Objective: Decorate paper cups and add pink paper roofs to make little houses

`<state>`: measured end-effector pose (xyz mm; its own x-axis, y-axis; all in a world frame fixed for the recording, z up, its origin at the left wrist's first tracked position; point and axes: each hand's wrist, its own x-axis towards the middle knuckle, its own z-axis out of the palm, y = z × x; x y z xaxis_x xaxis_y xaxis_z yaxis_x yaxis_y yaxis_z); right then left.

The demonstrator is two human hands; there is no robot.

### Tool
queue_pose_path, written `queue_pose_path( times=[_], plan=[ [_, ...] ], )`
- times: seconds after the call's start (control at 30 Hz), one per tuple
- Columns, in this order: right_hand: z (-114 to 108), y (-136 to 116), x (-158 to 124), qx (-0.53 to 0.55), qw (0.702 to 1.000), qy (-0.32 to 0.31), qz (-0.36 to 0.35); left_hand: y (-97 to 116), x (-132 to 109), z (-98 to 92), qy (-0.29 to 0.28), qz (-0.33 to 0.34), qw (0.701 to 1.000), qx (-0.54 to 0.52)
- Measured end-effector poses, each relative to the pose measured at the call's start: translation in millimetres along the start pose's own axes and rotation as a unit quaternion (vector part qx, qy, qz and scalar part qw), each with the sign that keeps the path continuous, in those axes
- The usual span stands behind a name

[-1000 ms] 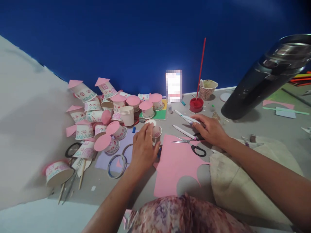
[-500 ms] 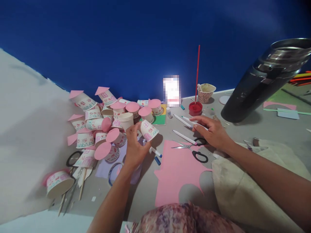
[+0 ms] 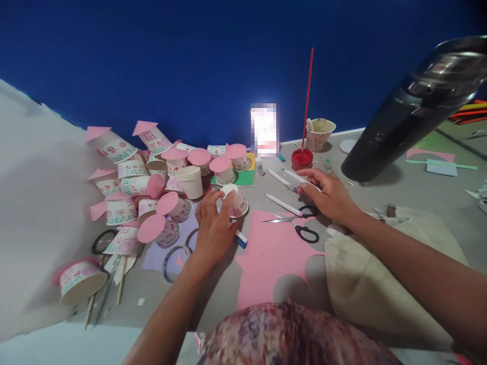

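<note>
My left hand has its fingers around a white paper cup that stands upside down on the table, with flower drawings on its side. The fingers partly cover the cup. My right hand is closed on a white marker with a green tip pointing left. Two more white markers lie close by, a purple-ended one and a pink-ended one. Below them, black-handled scissors rest open on a cut pink paper sheet. A blue-capped marker lies beside my left wrist.
Several decorated cups with pink cone tops crowd the left side around plain stacked cups. A tape roll lies nearby. A red paint pot, a tall black flask and a cloth bag are at the right.
My left hand has lowered the cup from a tilted, raised position to upright on the table, bottom up. The right hand keeps the marker. The whole view has shifted slightly.
</note>
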<state>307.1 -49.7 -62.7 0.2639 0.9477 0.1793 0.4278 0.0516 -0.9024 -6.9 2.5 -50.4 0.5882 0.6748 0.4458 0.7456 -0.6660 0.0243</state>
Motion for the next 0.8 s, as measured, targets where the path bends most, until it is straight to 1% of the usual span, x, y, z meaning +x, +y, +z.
queue_pose_path(
  times=[0.1,0.2,0.27,0.33,0.43,0.57,0.67,0.8],
  plan=[
    [-2.3,-1.1,2.0,-0.01,1.0,0.004,0.003,6.7,-5.0,-18.5,-0.016,0.009,1.0,-0.016],
    [-2.0,-0.8,2.2,-0.075,0.997,-0.002,-0.005,9.2,-8.4,-32.5,-0.004,0.022,0.999,-0.029],
    [-0.4,0.3,1.2,-0.125,0.992,-0.008,-0.013,10.1,-8.4,-36.1,0.017,0.01,0.999,-0.029],
    [1.0,2.0,0.5,-0.164,0.986,-0.008,-0.02,13.0,-6.9,-34.8,0.04,-0.005,0.999,-0.028],
    [0.5,6.5,2.3,-0.214,0.976,0.01,-0.033,21.3,-4.6,-25.7,0.058,-0.017,0.998,-0.024],
    [-2.1,16.0,9.1,-0.259,0.964,0.03,-0.047,26.3,-5.1,-10.3,0.038,-0.037,0.999,-0.006],
    [0.0,22.8,12.3,-0.276,0.959,0.029,-0.055,19.6,-4.9,-4.1,0.014,-0.054,0.998,0.01],
    [5.3,27.9,12.1,-0.292,0.954,0.026,-0.061,7.6,0.8,-2.5,-0.005,-0.066,0.998,0.023]
  ],
)
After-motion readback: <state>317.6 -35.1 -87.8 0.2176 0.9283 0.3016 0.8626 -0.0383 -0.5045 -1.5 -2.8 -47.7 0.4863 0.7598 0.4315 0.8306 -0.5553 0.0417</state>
